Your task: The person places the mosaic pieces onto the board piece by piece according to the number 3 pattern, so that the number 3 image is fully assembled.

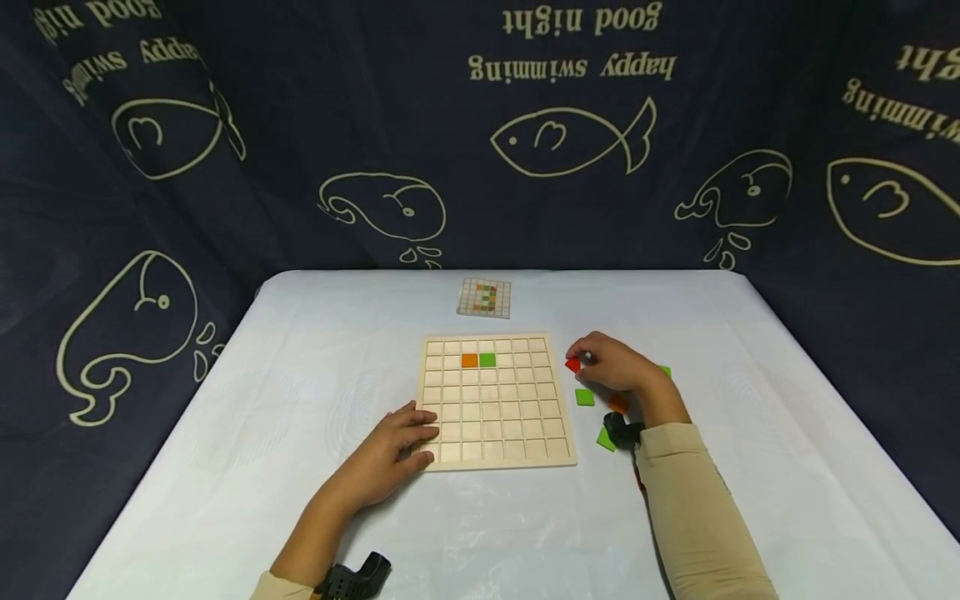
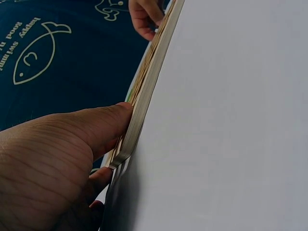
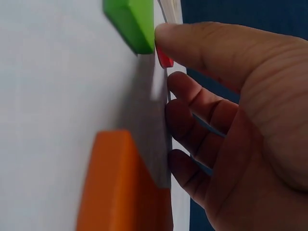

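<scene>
A pale wooden grid board (image 1: 495, 400) lies mid-table, with an orange tile (image 1: 469, 360) and a green tile (image 1: 487, 360) side by side in its second row. My left hand (image 1: 401, 442) rests flat on the board's near left corner; in the left wrist view its fingers (image 2: 103, 122) press against the board's edge (image 2: 144, 96). To the board's right, my right hand (image 1: 611, 367) pinches a small red tile (image 1: 573, 364), which shows at the fingertips (image 3: 165, 57) in the right wrist view. Loose green (image 1: 584, 397) and orange (image 1: 618, 405) tiles lie beside that hand.
A small pattern card (image 1: 484, 298) lies beyond the board. Another green tile (image 1: 606, 439) sits near my right wrist. The white table (image 1: 300, 367) is ringed by a dark blue curtain printed with fish and whales (image 1: 570, 137). Close up, a green tile (image 3: 132, 21) and an orange tile (image 3: 122, 187) lie by my hand.
</scene>
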`<state>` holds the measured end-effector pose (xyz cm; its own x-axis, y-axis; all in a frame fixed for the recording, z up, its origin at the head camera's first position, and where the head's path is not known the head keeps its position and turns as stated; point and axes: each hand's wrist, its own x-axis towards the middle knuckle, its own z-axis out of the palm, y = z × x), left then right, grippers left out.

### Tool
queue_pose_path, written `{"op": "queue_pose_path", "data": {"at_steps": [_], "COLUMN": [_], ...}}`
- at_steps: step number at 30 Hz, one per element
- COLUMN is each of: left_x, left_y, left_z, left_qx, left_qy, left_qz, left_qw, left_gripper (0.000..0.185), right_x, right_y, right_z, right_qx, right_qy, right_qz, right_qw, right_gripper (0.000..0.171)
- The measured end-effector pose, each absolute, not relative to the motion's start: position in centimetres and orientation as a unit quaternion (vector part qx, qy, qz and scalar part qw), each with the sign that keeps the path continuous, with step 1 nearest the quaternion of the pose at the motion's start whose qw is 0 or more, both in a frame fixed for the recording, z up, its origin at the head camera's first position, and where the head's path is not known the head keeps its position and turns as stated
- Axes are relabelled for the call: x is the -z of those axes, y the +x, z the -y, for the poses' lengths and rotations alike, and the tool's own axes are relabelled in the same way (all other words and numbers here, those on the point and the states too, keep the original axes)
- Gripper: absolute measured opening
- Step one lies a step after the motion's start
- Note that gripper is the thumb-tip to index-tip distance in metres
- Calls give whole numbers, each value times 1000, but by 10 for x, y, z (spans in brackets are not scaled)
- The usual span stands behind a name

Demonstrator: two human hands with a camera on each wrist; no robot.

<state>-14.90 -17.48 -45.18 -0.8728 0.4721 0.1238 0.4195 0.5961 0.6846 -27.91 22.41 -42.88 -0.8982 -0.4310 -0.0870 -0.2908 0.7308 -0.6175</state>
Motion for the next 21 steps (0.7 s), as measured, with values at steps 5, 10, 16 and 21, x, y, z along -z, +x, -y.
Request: {"op": "queue_pose_path", "data": {"at_steps": [5, 10, 16, 21], "left_x": [452, 452, 453, 453], "left_y": [-149, -149, -149, -149], "left_z": [175, 175, 175, 175], "left_qx": [-374, -374, -371, -370], "left_qy": [250, 248, 253, 251], "left_qz": [-892, -893, -893, -894], "left_qw": [34, 34, 32, 32], "left_gripper": [35, 35, 35, 35], "right_x": [432, 432, 430, 431], "right_y": [-281, -282, -279, -280], "right_z": [-225, -225, -222, -222], "right_qx": [312, 319, 322, 313], "right_qy": [-191, -186, -173, -167], "right_qz": [-924, -922, -923, -927], "right_qw": [111, 115, 121, 118], "right_gripper": [28, 30, 33, 33]}}
